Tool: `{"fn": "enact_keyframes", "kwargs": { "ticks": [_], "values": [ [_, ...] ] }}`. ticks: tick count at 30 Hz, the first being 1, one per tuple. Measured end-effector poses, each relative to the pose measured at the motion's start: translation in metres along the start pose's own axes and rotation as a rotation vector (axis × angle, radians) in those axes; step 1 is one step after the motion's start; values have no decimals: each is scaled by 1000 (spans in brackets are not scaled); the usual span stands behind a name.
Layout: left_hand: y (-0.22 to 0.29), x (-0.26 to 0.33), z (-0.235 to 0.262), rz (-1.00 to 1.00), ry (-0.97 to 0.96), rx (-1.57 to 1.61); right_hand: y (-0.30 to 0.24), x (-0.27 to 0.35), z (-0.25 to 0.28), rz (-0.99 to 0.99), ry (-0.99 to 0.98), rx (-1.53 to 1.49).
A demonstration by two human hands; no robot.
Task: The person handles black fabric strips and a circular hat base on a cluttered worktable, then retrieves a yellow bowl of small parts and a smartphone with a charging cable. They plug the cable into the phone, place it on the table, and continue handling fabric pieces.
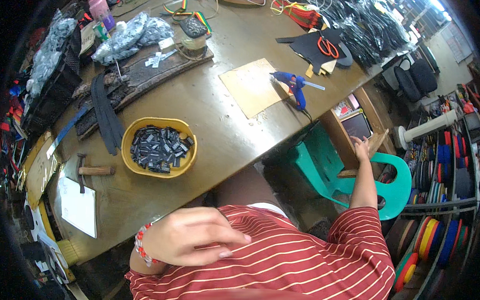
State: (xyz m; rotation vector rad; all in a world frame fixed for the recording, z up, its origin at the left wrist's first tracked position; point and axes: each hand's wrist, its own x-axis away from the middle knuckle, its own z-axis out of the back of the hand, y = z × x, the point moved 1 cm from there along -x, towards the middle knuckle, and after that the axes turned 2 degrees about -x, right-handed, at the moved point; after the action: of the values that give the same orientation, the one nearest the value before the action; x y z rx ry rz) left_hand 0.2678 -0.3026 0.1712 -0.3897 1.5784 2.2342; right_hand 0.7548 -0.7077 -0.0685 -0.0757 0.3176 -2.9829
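My left hand, with a red and clear bead bracelet at the wrist, hovers in front of my striped shirt. Its fingers are loosely bent and slightly apart, holding nothing. Out to the right, my right hand grips the front board of a pulled-out wooden drawer below the table edge. A dark flat item and small pink and white things lie inside that drawer. A yellow tub of small black pieces stands on the table, nearer my left hand.
On the table are a blue glue gun on a tan board, orange-handled scissors, black straps, a hammer and a white pad. A green plastic chair stands beside the drawer; webbing rolls fill shelves at right.
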Motion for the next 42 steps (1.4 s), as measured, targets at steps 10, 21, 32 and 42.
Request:
{"fn": "enact_keyframes", "kwargs": {
  "ticks": [10,21,32,42],
  "values": [
    [1,-53,-3,36,-19,1106,5,3,-3,56,319,-30],
    [0,-4,75,59,688,-233,14,1,-2,103,512,-130],
    [-67,81,57,599,794,-845,1,2,2,107,586,-51],
    [-69,19,40,516,630,-969,-17,-10,47,-383,-31,338]
  ]
}}
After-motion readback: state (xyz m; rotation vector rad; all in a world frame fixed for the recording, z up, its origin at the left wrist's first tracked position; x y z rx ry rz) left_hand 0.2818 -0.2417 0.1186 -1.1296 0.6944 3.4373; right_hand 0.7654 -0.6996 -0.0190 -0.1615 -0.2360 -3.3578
